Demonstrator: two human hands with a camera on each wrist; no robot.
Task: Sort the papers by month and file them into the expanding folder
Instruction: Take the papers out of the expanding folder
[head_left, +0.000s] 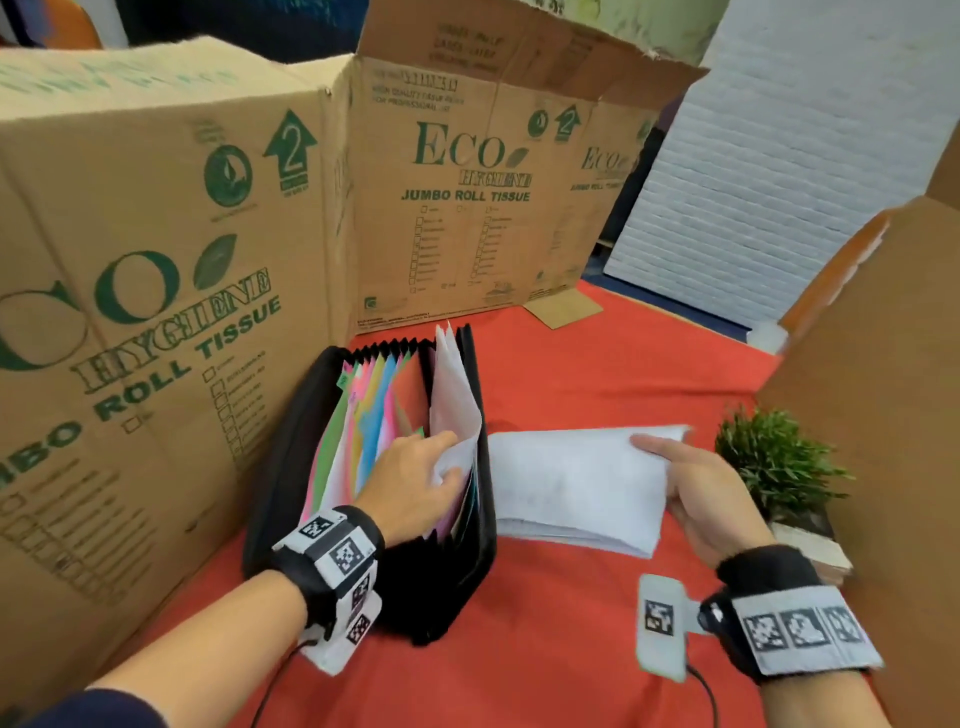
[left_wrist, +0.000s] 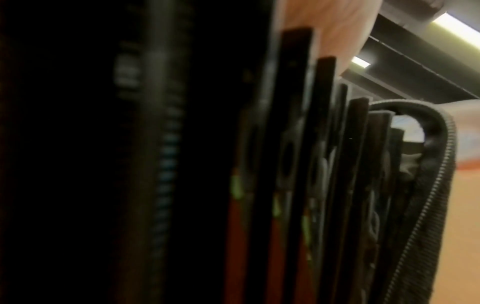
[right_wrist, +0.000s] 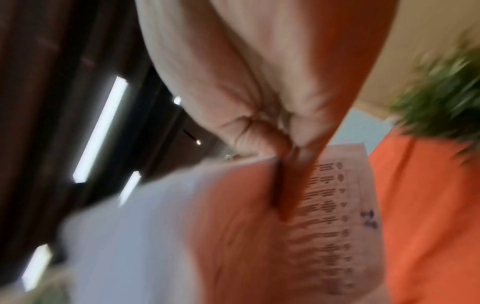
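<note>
We log our left hand (head_left: 415, 475) pinching a white sheet (head_left: 454, 415) in the expanding folder (head_left: 363, 467), fingertips hidden, right hand (head_left: 696, 493) gripping the blurred paper stack (head_left: 571, 483).

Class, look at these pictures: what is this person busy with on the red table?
A person is filing papers. The left hand holds a white sheet standing in a rear pocket of the open black expanding folder, next to its coloured dividers. The right hand grips the far end of the stack of white papers lying on the red tablecloth beside the folder.
</note>
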